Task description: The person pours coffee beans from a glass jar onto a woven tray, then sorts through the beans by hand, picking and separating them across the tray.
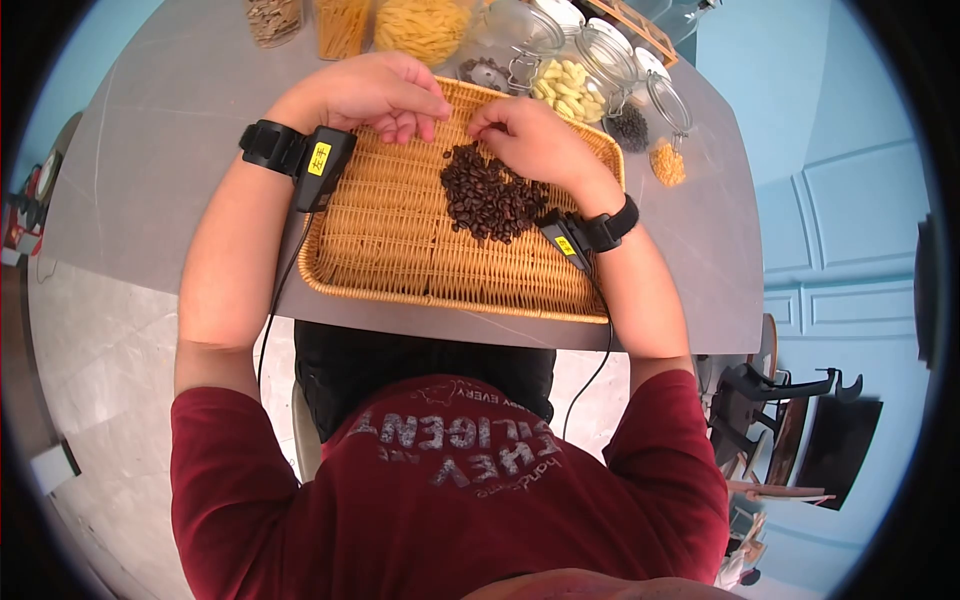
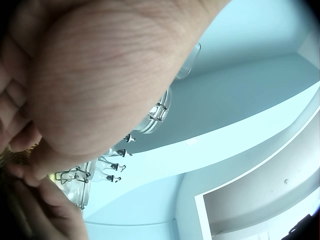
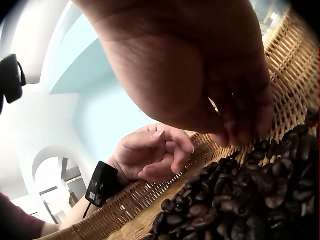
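A heap of dark roasted coffee beans [image 1: 490, 195] lies in the right half of a shallow wicker basket [image 1: 370, 240]. My right hand [image 1: 535, 140] is bent down at the heap's far edge. In the right wrist view its fingertips [image 3: 242, 137] are close together right at the outermost beans; I cannot tell whether a bean is between them. My left hand [image 1: 385, 98] hovers over the basket's far left rim, its fingers loosely curled and nothing visible in them. The right wrist view shows this left hand [image 3: 155, 152] beyond the beans, palm partly turned to the camera.
Behind the basket stand containers of pasta [image 1: 425, 30] and an open clip-top jar of pale yellow pieces [image 1: 568, 90]. Right of it are small jars with dark grains [image 1: 628, 128] and yellow kernels [image 1: 667, 163]. The grey table [image 1: 150, 170] curves away at both sides. Cables hang from both wrists.
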### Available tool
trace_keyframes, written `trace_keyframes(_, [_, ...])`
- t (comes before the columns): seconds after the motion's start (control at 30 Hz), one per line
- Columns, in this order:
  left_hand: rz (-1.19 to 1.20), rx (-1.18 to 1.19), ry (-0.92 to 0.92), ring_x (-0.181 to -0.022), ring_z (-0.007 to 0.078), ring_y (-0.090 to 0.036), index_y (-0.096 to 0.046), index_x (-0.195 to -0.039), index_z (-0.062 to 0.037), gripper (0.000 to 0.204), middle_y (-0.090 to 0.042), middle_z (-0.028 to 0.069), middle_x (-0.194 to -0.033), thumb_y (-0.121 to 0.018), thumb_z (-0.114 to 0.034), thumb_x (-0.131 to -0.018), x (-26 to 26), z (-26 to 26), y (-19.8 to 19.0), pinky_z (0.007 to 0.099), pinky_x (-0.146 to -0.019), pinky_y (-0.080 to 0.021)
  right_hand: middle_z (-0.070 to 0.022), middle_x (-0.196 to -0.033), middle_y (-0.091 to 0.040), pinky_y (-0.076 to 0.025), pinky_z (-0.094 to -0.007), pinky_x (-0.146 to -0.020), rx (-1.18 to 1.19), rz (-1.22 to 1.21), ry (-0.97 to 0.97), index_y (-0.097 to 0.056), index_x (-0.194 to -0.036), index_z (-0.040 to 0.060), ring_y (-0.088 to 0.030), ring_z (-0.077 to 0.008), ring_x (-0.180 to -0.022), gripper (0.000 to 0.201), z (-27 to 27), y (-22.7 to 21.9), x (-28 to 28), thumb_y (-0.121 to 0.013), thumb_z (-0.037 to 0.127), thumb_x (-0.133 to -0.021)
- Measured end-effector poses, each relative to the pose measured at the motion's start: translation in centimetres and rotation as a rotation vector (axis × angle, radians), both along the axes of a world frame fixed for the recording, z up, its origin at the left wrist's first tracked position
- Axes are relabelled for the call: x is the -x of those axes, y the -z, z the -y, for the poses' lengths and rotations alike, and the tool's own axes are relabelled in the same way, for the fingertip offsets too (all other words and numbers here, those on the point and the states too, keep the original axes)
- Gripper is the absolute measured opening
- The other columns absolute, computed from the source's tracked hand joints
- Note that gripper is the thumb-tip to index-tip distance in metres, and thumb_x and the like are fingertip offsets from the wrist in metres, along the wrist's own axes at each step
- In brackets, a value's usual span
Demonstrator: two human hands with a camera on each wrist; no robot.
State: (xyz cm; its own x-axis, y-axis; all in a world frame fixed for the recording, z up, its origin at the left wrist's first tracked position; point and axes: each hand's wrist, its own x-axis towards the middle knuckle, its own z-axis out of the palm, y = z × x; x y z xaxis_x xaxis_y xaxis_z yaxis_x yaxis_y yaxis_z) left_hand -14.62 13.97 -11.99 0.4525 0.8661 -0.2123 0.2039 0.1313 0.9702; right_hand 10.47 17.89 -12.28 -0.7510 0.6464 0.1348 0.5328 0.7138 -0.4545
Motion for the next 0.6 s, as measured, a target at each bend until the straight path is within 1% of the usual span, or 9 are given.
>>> trace_keyframes(0.07, [-0.008, -0.010, -0.002, -0.055, 0.0074, -0.059, -0.068, -0.099, -0.0016, 0.020, -0.072, 0.0074, -0.081, -0.070, -0.020, -0.094, 0.0, 0.0, 0.0, 0.0204, -0.051, -0.048, -0.0130, -0.089, -0.074, -0.055, -0.0328, -0.076, 0.052, 0.062, -0.069, -0.072, -0.098, 0.0006, -0.071, -0.0225, -0.082, 0.014, 0.0, 0.1, 0.0, -0.063, 0.008, -0.089])
trace_keyframes(0.1, [-0.006, -0.008, -0.004, -0.055, 0.0075, -0.059, -0.068, -0.099, -0.0017, 0.020, -0.072, 0.0073, -0.081, -0.070, -0.021, -0.094, 0.0, 0.0, 0.0, 0.0204, -0.051, -0.048, -0.0130, -0.089, -0.074, -0.055, -0.0328, -0.076, 0.053, 0.062, -0.070, -0.072, -0.098, 0.0006, -0.071, -0.0225, -0.082, 0.014, 0.1, 0.1, 0.1, -0.063, 0.008, -0.089])
trace_keyframes(0.17, [-0.003, -0.005, -0.010, -0.055, 0.0076, -0.059, -0.068, -0.099, -0.0018, 0.020, -0.072, 0.0072, -0.081, -0.070, -0.021, -0.094, 0.1, 0.0, 0.0, 0.0203, -0.051, -0.048, -0.0163, -0.086, -0.072, -0.055, -0.0403, -0.075, 0.110, -0.024, -0.078, -0.073, -0.094, 0.0019, -0.070, -0.0331, -0.081, 0.019, 0.6, -0.2, 0.1, -0.065, 0.016, -0.085])
trace_keyframes(0.2, [0.002, -0.004, -0.010, -0.055, 0.0076, -0.059, -0.068, -0.099, -0.0019, 0.019, -0.072, 0.0071, -0.081, -0.070, -0.021, -0.094, 0.1, 0.0, 0.0, 0.0204, -0.051, -0.048, -0.0163, -0.086, -0.072, -0.055, -0.0403, -0.075, 0.109, -0.024, -0.079, -0.073, -0.094, 0.0019, -0.070, -0.0331, -0.081, 0.019, 0.9, -0.4, 0.2, -0.065, 0.016, -0.085])
trace_keyframes(0.27, [0.007, -0.002, -0.007, -0.055, 0.0076, -0.059, -0.068, -0.098, -0.0021, 0.019, -0.071, 0.0071, -0.080, -0.069, -0.021, -0.094, 0.0, 0.0, 0.0, 0.0205, -0.051, -0.048, -0.0167, -0.084, -0.070, -0.054, -0.0418, -0.076, 0.033, 0.013, -0.118, -0.072, -0.096, 0.0011, -0.068, -0.0340, -0.083, 0.029, 1.6, -0.8, 0.6, -0.070, 0.028, -0.085])
trace_keyframes(0.3, [0.002, 0.000, -0.006, -0.055, 0.0077, -0.058, -0.068, -0.098, -0.0021, 0.019, -0.071, 0.0071, -0.080, -0.069, -0.021, -0.094, -0.1, 0.1, -0.1, 0.0206, -0.051, -0.048, -0.0167, -0.084, -0.070, -0.054, -0.0418, -0.076, 0.033, 0.013, -0.116, -0.072, -0.096, 0.0011, -0.068, -0.0340, -0.083, 0.029, 1.9, -0.8, 0.8, -0.070, 0.028, -0.085])
trace_keyframes(0.37, [-0.004, 0.003, -0.006, -0.055, 0.0077, -0.058, -0.068, -0.098, -0.0022, 0.019, -0.071, 0.0071, -0.080, -0.069, -0.021, -0.094, -0.1, 0.1, -0.2, 0.0207, -0.051, -0.048, -0.0168, -0.087, -0.067, -0.054, -0.0423, -0.078, -0.195, 0.107, -0.228, -0.071, -0.102, 0.0020, -0.066, -0.0342, -0.089, 0.041, 2.6, -0.7, 1.2, -0.072, 0.039, -0.085])
trace_keyframes(0.47, [0.002, 0.010, -0.003, -0.055, 0.0079, -0.058, -0.068, -0.097, -0.0024, 0.019, -0.071, 0.0070, -0.081, -0.069, -0.021, -0.094, 0.0, 0.0, -0.2, 0.0211, -0.051, -0.048, -0.0174, -0.096, -0.065, -0.054, -0.0432, -0.081, -0.259, 0.157, -0.185, -0.069, -0.106, 0.0020, -0.064, -0.0353, -0.094, 0.048, 4.2, -1.0, 1.8, -0.072, 0.045, -0.085])
trace_keyframes(0.6, [0.010, 0.015, 0.020, -0.056, 0.0079, -0.058, -0.068, -0.096, -0.0027, 0.019, -0.070, 0.0057, -0.079, -0.069, -0.022, -0.094, 0.1, -0.1, -0.1, 0.0212, -0.052, -0.047, -0.0177, -0.101, -0.065, -0.055, -0.0436, -0.081, -0.328, 0.139, -0.191, -0.067, -0.108, 0.0009, -0.064, -0.0354, -0.095, 0.051, 5.1, 0.4, 2.3, -0.071, 0.047, -0.086])
